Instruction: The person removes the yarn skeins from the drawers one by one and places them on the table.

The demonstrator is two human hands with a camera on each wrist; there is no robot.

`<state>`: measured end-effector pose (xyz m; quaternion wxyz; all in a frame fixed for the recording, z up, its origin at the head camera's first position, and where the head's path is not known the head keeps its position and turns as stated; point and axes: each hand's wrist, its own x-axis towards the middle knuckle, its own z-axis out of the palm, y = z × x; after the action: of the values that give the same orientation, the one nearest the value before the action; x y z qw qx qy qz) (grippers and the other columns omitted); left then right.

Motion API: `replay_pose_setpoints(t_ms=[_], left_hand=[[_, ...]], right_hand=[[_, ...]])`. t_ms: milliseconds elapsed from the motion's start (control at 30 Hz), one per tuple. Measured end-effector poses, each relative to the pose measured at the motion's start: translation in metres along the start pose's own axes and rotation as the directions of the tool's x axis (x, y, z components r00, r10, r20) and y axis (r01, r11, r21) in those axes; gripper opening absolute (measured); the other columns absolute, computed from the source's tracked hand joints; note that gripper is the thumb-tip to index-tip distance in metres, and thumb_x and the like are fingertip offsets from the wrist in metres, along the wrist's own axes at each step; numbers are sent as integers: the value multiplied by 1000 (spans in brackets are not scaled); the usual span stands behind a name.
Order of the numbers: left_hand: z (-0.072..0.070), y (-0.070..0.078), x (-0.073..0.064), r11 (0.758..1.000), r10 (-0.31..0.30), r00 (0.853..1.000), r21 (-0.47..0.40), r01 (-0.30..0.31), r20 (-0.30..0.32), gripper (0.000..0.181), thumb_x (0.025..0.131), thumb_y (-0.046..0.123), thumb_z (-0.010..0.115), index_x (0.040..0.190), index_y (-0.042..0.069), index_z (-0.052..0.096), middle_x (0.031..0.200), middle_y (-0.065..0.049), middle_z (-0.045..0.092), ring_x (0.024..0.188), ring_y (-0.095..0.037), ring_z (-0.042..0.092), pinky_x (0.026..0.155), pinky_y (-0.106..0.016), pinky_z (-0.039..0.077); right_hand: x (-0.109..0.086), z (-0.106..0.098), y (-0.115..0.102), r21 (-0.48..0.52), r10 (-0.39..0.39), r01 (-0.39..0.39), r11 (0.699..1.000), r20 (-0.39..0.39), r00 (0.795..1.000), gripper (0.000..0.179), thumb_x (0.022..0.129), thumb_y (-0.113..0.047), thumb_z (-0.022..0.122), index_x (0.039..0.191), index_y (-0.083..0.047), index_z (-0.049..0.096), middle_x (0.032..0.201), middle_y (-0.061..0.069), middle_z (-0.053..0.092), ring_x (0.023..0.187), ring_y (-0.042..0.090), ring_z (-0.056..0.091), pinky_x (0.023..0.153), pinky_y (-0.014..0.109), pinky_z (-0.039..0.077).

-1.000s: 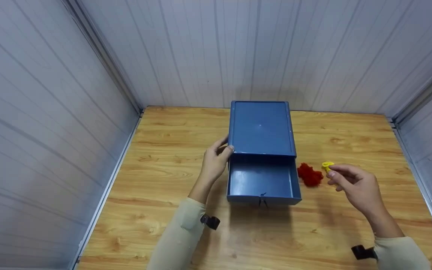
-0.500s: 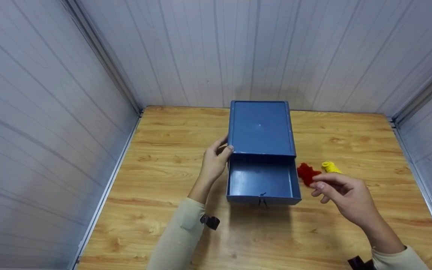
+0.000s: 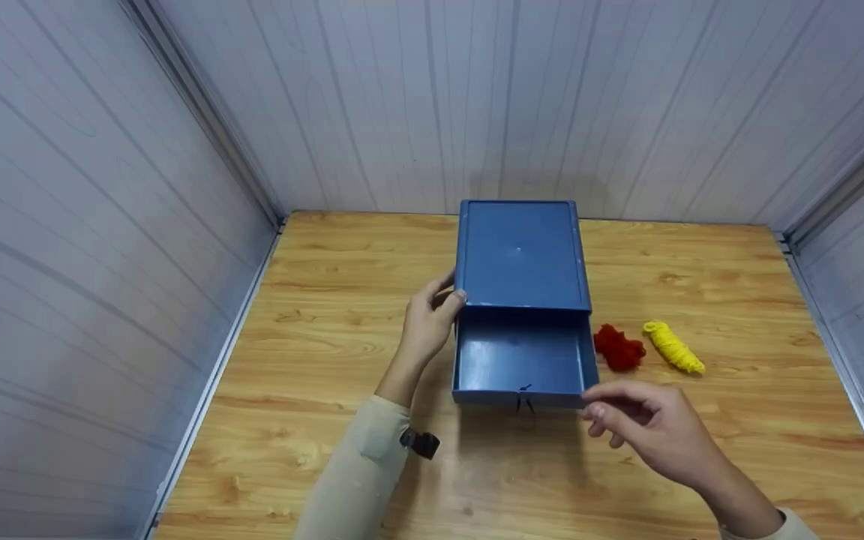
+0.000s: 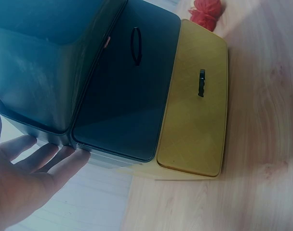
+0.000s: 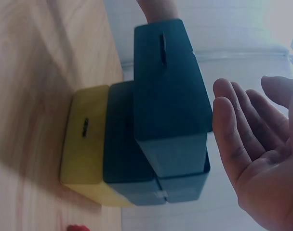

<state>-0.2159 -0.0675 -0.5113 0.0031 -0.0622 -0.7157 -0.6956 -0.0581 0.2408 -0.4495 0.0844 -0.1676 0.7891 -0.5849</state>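
Note:
A drawer cabinet point(image 3: 520, 255) stands at mid-table, with blue drawers above a yellow drawer point(image 4: 192, 106). Its top drawer point(image 3: 520, 364) is pulled out and bare inside. My left hand point(image 3: 428, 322) rests on the cabinet's left side, thumb by the front top corner; in the left wrist view its fingers touch the side wall. My right hand point(image 3: 649, 427) is at the drawer's front right corner, fingers loosely bent and holding nothing; I cannot tell whether the fingertips touch it. Right of the cabinet lie a red yarn bundle point(image 3: 618, 349) and a yellow yarn skein point(image 3: 673, 348).
The wood-grain table point(image 3: 342, 300) is enclosed by pale panel walls point(image 3: 372, 105) at the back and both sides. A small dark loop handle point(image 5: 163, 50) is on the top drawer's front, and the lower drawers have similar ones.
My right hand has moved left and nearer from the yellow skein, past the red yarn, to the drawer's front corner. The skein lies free on the table. My left hand stays put.

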Motion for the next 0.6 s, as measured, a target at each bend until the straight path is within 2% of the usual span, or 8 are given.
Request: replay_pose_setpoints(t_ms=[200,600], left_hand=[[0,0,0,1000,-7,1000,0,7,0,51,97,19,61,148,10,56,144,-13,61,126,-27,63,98,-39,58],[1,0,0,1000,-6,1000,-14,6,-2,52,98,19,61,148,10,56,143,-15,61,126,-28,63,98,-39,58]], right_hand=[[-1,15,5,14,-20,19,1000,52,998,17,102,-10,63,115,-5,72,94,4,77,72,22,73,54,37,60],[4,36,20,14,91,-93,996,125,988,20,102,-24,65,114,-10,73,91,5,76,70,20,73,52,39,60]])
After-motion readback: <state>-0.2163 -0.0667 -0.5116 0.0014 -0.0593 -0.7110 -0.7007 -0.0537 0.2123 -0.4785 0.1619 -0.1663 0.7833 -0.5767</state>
